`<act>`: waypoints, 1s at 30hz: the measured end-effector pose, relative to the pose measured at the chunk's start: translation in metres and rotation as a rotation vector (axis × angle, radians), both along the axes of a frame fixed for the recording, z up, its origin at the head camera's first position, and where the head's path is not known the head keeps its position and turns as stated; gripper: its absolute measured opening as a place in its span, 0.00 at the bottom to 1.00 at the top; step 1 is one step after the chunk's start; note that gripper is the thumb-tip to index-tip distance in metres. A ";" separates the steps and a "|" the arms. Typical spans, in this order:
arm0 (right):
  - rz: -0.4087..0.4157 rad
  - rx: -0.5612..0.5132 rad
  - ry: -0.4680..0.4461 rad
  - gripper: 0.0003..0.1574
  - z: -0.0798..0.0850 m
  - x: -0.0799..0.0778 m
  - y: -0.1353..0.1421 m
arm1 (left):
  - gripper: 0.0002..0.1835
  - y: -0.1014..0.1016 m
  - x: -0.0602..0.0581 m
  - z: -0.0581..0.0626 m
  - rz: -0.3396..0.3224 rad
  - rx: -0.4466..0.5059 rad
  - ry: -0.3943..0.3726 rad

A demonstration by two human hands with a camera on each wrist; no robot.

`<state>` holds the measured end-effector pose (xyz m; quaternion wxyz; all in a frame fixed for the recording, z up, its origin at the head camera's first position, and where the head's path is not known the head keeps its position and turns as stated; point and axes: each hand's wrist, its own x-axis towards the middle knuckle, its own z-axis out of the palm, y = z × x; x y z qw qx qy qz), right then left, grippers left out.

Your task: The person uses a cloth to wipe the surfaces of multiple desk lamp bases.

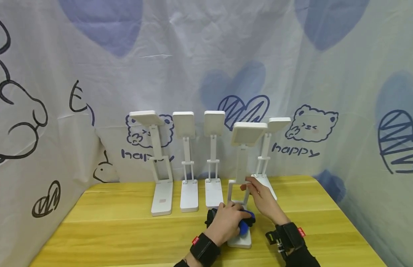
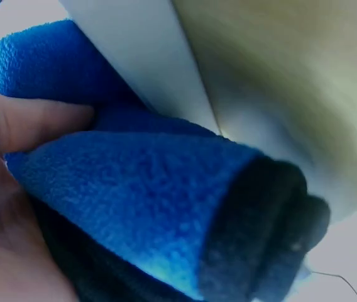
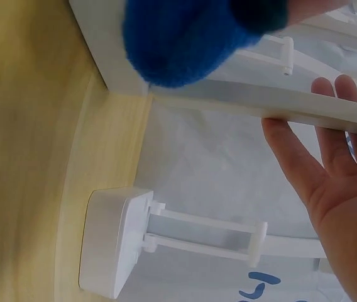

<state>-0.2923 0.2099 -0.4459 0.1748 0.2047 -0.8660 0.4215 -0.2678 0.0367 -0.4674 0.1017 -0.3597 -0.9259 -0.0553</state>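
Note:
A white folding desk lamp (image 1: 249, 134) stands upright at the front, its panel head tilted above a hinged arm. My left hand (image 1: 226, 222) holds a fuzzy blue cloth with black parts (image 1: 243, 227) over the lamp's base (image 1: 239, 243). In the left wrist view the folded cloth (image 2: 134, 189) lies against a white part of the lamp, with my thumb (image 2: 46, 123) pressed into it. My right hand (image 1: 263, 198) grips the lamp's lower arm from the right. In the right wrist view its thumb and fingers (image 3: 291, 151) sit on either side of the white strut (image 3: 229, 100).
Three similar white lamps (image 1: 162, 200) (image 1: 189, 196) (image 1: 214, 193) stand in a row to the left. Another lamp (image 1: 279, 124) is behind my right hand. Behind the wooden table (image 1: 119, 226) hangs a printed white curtain (image 1: 179, 74).

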 end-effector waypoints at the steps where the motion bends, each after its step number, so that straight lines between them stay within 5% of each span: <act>1: -0.004 0.000 0.001 0.21 0.000 0.000 0.000 | 0.24 -0.001 0.001 0.000 -0.023 -0.001 0.000; 8: -0.013 -0.002 -0.012 0.21 -0.001 0.000 -0.001 | 0.25 -0.008 0.006 0.000 -0.147 -0.015 -0.025; 17: 0.004 -0.012 -0.012 0.21 -0.002 0.001 0.000 | 0.27 -0.016 0.012 0.006 -0.268 -0.005 -0.159; 30: 0.008 -0.006 0.004 0.20 -0.002 0.000 0.000 | 0.30 -0.040 0.014 0.018 -0.326 0.018 -0.331</act>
